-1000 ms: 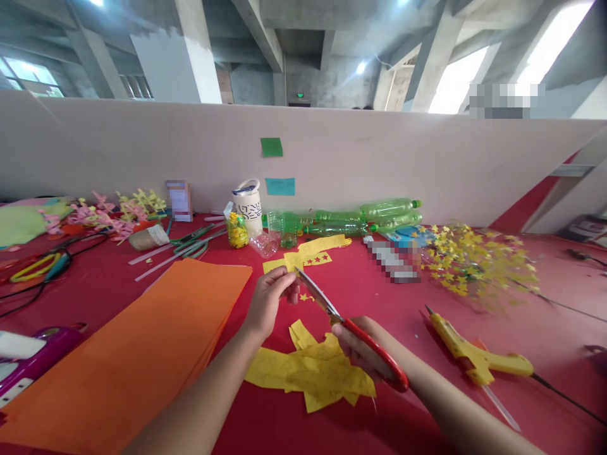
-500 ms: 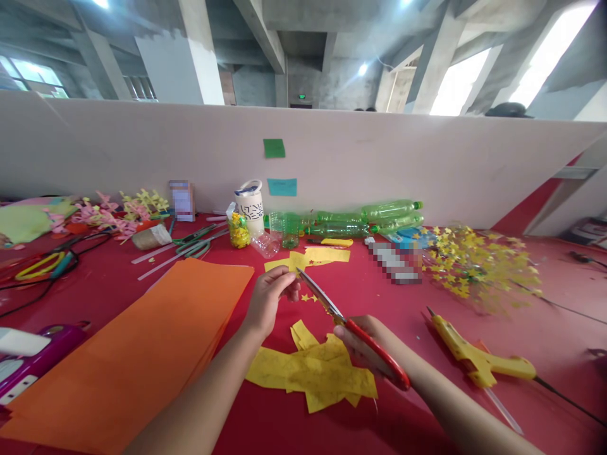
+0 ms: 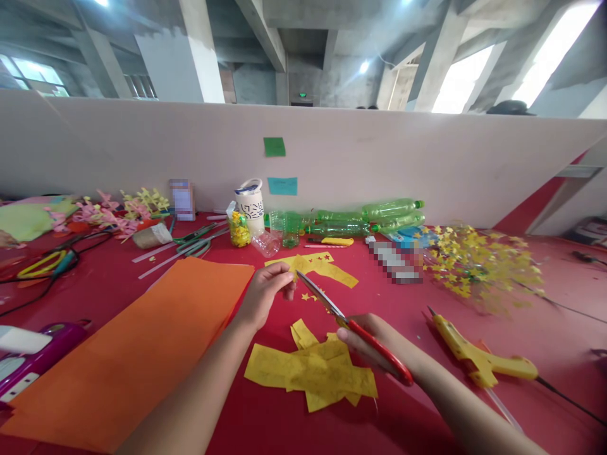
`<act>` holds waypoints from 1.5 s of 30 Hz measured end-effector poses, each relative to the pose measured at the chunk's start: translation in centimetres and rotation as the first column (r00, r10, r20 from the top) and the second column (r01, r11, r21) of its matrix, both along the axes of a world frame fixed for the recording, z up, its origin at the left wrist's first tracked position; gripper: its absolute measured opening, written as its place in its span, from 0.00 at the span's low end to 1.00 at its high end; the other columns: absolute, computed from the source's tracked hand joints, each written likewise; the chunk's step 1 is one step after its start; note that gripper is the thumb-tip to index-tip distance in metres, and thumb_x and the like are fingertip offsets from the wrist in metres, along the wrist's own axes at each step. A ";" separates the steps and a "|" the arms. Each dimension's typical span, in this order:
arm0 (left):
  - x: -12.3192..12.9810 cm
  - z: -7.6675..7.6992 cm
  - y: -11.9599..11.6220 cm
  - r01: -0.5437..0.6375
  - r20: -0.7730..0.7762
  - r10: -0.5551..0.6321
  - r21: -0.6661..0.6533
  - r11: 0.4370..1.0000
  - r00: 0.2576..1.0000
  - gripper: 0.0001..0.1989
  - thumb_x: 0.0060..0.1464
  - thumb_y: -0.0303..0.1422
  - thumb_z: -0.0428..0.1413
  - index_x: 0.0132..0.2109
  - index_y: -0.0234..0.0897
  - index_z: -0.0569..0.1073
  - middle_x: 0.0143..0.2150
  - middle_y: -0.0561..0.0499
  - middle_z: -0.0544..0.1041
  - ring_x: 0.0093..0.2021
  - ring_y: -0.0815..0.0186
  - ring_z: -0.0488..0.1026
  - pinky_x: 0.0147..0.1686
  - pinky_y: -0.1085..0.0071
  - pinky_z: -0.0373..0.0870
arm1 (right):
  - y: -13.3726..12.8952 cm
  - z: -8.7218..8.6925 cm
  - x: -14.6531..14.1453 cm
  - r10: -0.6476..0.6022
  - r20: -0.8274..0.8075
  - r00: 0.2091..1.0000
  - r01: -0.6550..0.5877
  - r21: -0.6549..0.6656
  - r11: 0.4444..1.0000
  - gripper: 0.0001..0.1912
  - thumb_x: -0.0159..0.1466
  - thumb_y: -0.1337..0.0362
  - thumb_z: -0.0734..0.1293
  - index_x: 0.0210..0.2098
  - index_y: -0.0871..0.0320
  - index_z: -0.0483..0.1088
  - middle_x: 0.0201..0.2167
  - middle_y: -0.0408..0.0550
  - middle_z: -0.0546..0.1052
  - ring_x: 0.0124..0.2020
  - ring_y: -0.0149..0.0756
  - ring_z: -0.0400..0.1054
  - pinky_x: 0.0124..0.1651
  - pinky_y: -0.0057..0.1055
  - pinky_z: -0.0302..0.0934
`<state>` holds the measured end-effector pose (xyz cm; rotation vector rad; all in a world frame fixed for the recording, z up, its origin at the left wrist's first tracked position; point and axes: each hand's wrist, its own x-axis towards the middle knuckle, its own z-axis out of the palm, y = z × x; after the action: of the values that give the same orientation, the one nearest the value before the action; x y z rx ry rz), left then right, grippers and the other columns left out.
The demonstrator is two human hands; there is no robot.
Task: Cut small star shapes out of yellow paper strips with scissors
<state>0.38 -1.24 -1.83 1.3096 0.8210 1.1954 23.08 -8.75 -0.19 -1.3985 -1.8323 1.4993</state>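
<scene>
My left hand [image 3: 274,287] is closed, pinching the end of a yellow strip [image 3: 336,273] that stretches off to the right. A pair of red-handled scissors [image 3: 348,322] is gripped in my right hand [image 3: 370,341], its blades pointing up and left. The blade tips are beside the strip near my left fingertips; whether they touch it is too small to tell. Another yellow strip with star-shaped holes [image 3: 325,257] lies just behind. Small yellow stars [image 3: 306,296] rest on the table under the blades. Nearer to me is a pile of yellow pieces [image 3: 313,373].
Orange sheets [image 3: 156,335] cover the left side. A yellow glue gun [image 3: 478,360] and a bunch of gold stars [image 3: 474,265] are on the right. Green bottles [image 3: 351,229], a white tumbler [image 3: 250,205] and a yellow utility knife [image 3: 336,241] stand or lie along the partition [image 3: 379,158].
The yellow strip in my left hand has swung, its right end now lower and nearer, uncovering the strip with star-shaped holes. My left hand has shifted slightly left. The scissors have hardly moved.
</scene>
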 end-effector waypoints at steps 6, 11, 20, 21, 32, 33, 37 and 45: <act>-0.3 0.0 0.2 0.004 -0.040 -0.003 0.008 1.000 0.999 0.09 0.52 0.32 0.55 0.25 0.36 0.70 0.21 0.54 0.69 0.21 0.71 0.65 0.25 0.73 0.61 | 0.1 -0.1 0.3 0.029 0.033 0.999 -0.030 0.017 0.999 0.25 0.60 0.45 0.65 0.22 0.58 0.56 0.16 0.36 0.56 0.17 0.23 0.50 0.19 0.21 0.45; -0.2 -0.1 0.2 0.027 -0.072 -0.026 0.013 1.000 0.997 0.10 0.51 0.32 0.54 0.23 0.36 0.69 0.19 0.55 0.68 0.20 0.72 0.64 0.25 0.73 0.61 | 0.1 -1.1 0.6 0.006 0.025 1.000 -0.007 0.038 0.999 0.25 0.60 0.45 0.65 0.22 0.57 0.54 0.15 0.36 0.57 0.17 0.23 0.51 0.19 0.21 0.45; 0.2 0.1 -0.2 0.030 -0.030 -0.030 -0.012 0.999 0.999 0.09 0.52 0.34 0.56 0.26 0.36 0.71 0.22 0.54 0.70 0.21 0.72 0.65 0.25 0.74 0.62 | 0.1 -0.4 -0.2 -0.069 0.066 0.995 0.070 -0.018 0.997 0.25 0.58 0.43 0.66 0.21 0.57 0.57 0.14 0.35 0.54 0.14 0.23 0.50 0.16 0.22 0.47; 0.4 0.0 -0.3 0.037 -0.014 -0.037 -0.026 0.999 0.999 0.09 0.52 0.35 0.57 0.26 0.36 0.71 0.22 0.54 0.70 0.21 0.72 0.65 0.25 0.74 0.62 | 0.1 -0.6 -0.3 -0.092 0.058 0.994 0.094 -0.021 0.995 0.26 0.57 0.43 0.66 0.21 0.57 0.57 0.14 0.35 0.54 0.14 0.23 0.50 0.15 0.21 0.47; 0.7 -0.1 -0.2 -0.041 0.112 0.050 -0.083 0.996 0.993 0.06 0.51 0.33 0.56 0.29 0.35 0.73 0.24 0.54 0.73 0.22 0.72 0.67 0.24 0.75 0.62 | 0.1 -2.1 -0.5 -0.150 0.013 0.989 0.150 -0.009 0.989 0.25 0.58 0.44 0.66 0.21 0.56 0.54 0.15 0.34 0.53 0.14 0.22 0.50 0.14 0.21 0.44; 0.6 -0.1 -0.2 -0.036 0.108 0.044 -0.075 0.997 0.993 0.06 0.52 0.33 0.56 0.29 0.35 0.73 0.24 0.54 0.72 0.22 0.72 0.67 0.24 0.75 0.63 | 0.1 -2.1 -0.4 -0.135 0.003 0.991 0.135 -0.016 0.991 0.26 0.58 0.44 0.65 0.21 0.56 0.53 0.15 0.34 0.53 0.14 0.22 0.50 0.15 0.21 0.43; 0.4 0.0 -0.2 0.007 0.065 -0.004 -0.039 0.999 0.998 0.09 0.54 0.33 0.54 0.27 0.35 0.72 0.23 0.53 0.71 0.23 0.72 0.67 0.25 0.74 0.63 | 0.1 -1.8 -0.3 -0.072 -0.014 0.997 0.072 0.000 0.997 0.26 0.59 0.42 0.64 0.21 0.56 0.53 0.15 0.34 0.54 0.15 0.22 0.50 0.16 0.20 0.44; -0.1 0.0 0.0 0.048 0.017 -0.048 -0.010 0.999 0.999 0.11 0.54 0.32 0.53 0.25 0.35 0.71 0.22 0.54 0.69 0.22 0.73 0.65 0.23 0.75 0.61 | -0.1 -1.3 -0.1 -0.028 -0.021 0.999 0.028 0.007 1.000 0.26 0.60 0.42 0.63 0.21 0.57 0.55 0.16 0.35 0.53 0.16 0.22 0.49 0.18 0.21 0.43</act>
<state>0.29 -1.24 -1.84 1.3021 0.7787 1.1615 22.98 -8.81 -1.47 -1.3943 -1.7966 1.4864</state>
